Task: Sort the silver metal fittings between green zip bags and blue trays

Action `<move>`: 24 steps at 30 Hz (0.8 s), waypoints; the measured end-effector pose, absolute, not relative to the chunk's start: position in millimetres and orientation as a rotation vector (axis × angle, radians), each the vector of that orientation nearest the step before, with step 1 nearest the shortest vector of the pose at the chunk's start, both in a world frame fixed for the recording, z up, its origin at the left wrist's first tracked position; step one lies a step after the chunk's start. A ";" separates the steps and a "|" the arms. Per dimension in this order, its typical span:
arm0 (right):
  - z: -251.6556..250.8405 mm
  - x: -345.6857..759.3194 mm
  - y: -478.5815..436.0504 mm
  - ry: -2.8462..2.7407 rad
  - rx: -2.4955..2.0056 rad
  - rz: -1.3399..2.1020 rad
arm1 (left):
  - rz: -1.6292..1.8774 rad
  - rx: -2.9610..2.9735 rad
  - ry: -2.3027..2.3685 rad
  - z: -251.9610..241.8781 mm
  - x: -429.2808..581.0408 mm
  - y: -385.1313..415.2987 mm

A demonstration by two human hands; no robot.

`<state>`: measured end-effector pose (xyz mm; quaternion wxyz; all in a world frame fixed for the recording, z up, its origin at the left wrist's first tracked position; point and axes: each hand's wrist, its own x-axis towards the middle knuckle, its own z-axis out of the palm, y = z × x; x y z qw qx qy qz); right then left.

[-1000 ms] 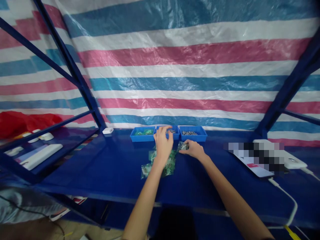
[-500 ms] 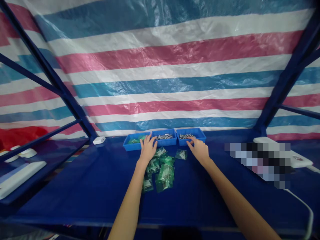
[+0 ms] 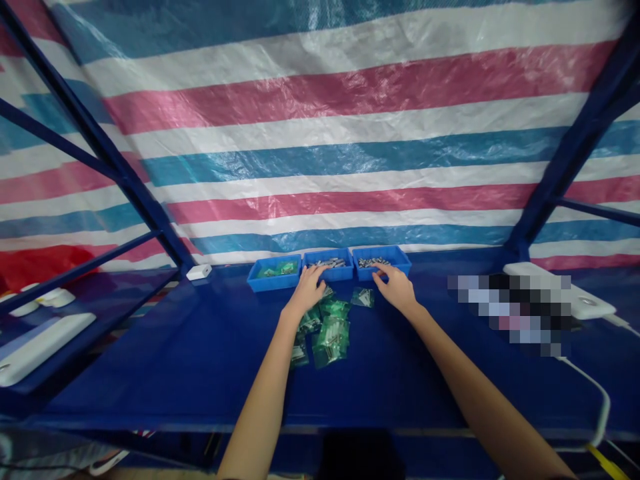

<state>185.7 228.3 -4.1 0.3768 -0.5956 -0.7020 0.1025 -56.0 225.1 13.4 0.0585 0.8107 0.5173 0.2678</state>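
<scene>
Three blue trays stand in a row at the back of the blue table (image 3: 190,360), before a striped plastic sheet (image 3: 340,153). The left tray (image 3: 274,285) has green pieces (image 3: 277,270) in it; the middle tray (image 3: 341,274) and right tray (image 3: 403,266) hold small metal parts (image 3: 373,262). The person's left hand (image 3: 309,290) reaches to the middle tray, fingers spread and thumb held apart. The right hand (image 3: 396,287) is bent at the front edge of the right tray; whether its fingertips pinch a part cannot be told. Green-tinted packets (image 3: 331,339) lie piled beside and below the left hand, and a single small bag (image 3: 363,297) lies between the hands.
</scene>
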 end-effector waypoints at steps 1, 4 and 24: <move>-5.9 185.8 229.1 -1.811 -1.509 0.257 | 0.816 2.449 1.570 13.3 -56.3 225.4; -9.8 185.5 231.7 -1.840 -1.474 0.252 | 0.825 2.440 1.550 12.5 -56.8 225.8; 2.6 178.6 204.9 -2.064 -1.676 0.346 | 0.920 1.912 2.452 9.6 -99.7 216.8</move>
